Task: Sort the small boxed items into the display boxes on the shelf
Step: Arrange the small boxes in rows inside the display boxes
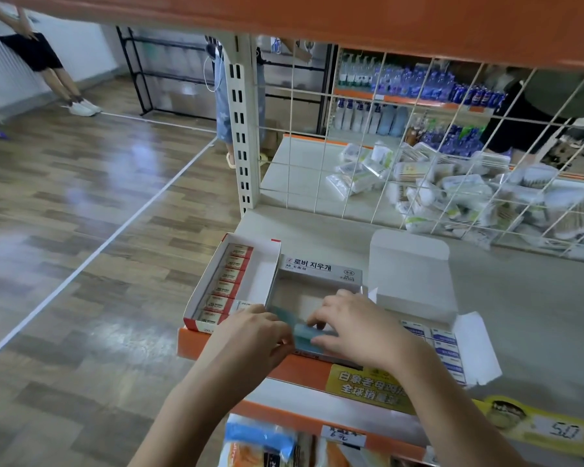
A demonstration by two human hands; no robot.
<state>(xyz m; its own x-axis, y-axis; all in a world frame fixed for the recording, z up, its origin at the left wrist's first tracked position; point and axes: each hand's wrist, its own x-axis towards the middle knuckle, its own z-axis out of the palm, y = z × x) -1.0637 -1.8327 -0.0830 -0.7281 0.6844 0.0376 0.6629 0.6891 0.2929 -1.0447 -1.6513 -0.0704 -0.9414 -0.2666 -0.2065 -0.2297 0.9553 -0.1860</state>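
Both my hands, left hand (250, 326) and right hand (358, 323), pinch teal small boxes (302, 333) over the middle display box (321, 271); next I must lower them in neatly.

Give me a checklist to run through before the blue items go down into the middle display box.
1. Both hands on the blue items: ok, left hand and right hand pinch them.
2. Middle display box has room: ok, its floor shows bare.
3. Items over that box: ok, at its near edge.
4. Left display box out of the way: ok, its red-labelled items fill one row.
5. Item count in the fingers: cannot tell.
6. Right display box lid clear: ok, flap stands open.
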